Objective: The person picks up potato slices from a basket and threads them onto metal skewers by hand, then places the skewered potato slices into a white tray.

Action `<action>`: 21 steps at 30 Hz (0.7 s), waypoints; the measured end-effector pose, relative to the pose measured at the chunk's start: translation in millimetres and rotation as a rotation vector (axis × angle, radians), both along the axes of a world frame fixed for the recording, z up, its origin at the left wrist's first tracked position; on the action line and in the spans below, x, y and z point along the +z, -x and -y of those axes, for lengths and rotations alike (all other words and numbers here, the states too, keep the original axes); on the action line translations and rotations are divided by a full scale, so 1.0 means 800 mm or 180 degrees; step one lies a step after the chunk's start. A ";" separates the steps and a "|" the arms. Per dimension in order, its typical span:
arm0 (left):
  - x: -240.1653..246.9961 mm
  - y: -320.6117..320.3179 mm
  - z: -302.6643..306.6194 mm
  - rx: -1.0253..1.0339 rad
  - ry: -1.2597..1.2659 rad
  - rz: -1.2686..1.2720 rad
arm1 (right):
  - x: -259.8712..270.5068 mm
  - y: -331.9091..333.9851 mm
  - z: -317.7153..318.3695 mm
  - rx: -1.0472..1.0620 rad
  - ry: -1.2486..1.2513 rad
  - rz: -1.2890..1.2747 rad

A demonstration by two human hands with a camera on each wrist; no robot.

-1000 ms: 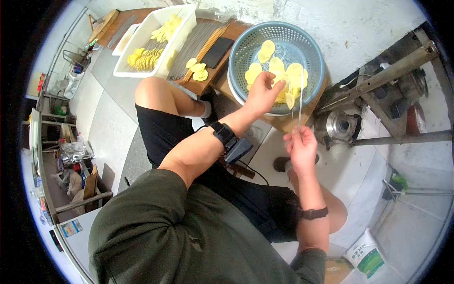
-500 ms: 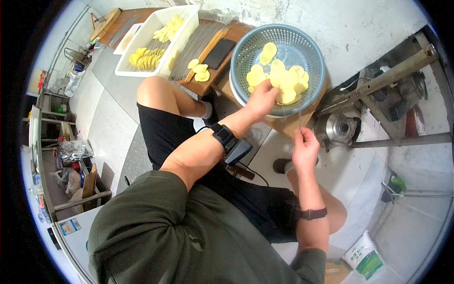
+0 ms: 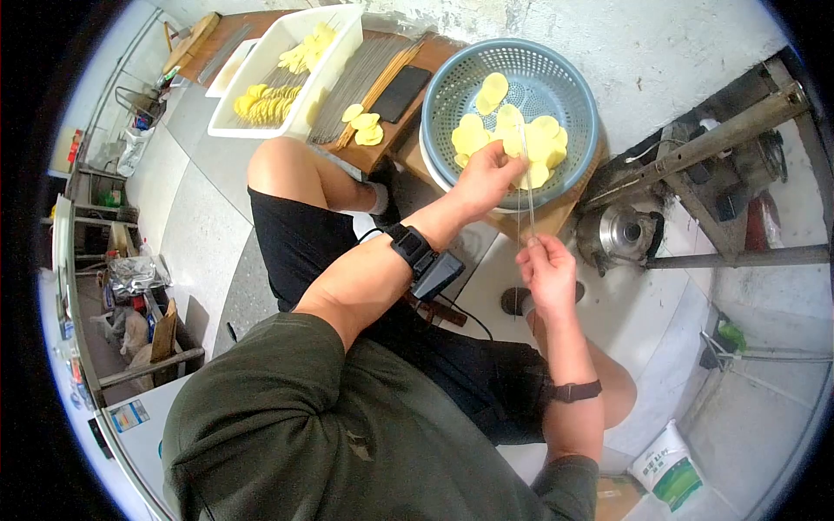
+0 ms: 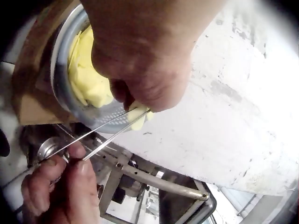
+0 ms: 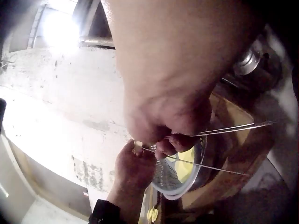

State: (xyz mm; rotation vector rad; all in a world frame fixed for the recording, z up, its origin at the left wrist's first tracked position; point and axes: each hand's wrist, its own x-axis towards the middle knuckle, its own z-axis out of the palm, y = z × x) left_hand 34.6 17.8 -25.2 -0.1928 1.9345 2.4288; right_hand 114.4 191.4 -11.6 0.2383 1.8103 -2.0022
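Observation:
My left hand (image 3: 485, 181) is over the near side of a blue-grey colander (image 3: 556, 85) and pinches a thin yellow potato slice (image 4: 137, 119). Just below and to the right, my right hand (image 3: 549, 267) grips thin metal skewers (image 4: 108, 141) between thumb and fingers. Their far ends reach up to the left fingertips. In the left wrist view, the skewer tips meet the pinched slice, partly hidden behind the left hand. More round potato slices (image 3: 547, 139) lie heaped in the colander beneath.
A white tub (image 3: 323, 95) holds skewered slices. Beside it on the wooden bench lie metal skewers (image 3: 356, 74), bamboo sticks (image 3: 395, 74), a black phone (image 3: 404, 94) and several loose slices (image 3: 368, 132). A metal frame (image 3: 738, 130) and a kettle (image 3: 624, 230) stand at the right.
My left hand went down to the heaped slices, then came up with a slice at the skewers. A slice seen hanging on a skewer earlier is gone from there. My right hand shifted slightly left.

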 end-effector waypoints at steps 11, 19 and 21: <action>0.020 0.001 0.001 0.0184 -0.0427 0.0019 | 0.002 0.000 -0.002 -0.0274 0.0125 0.0007; 0.006 0.036 0.031 0.0605 -0.0347 -0.0105 | 0.003 -0.004 -0.002 -0.0232 -0.0199 -0.0136; 0.009 0.040 0.039 0.0512 -0.0214 -0.0095 | 0.001 -0.005 -0.003 -0.0235 -0.0204 -0.0139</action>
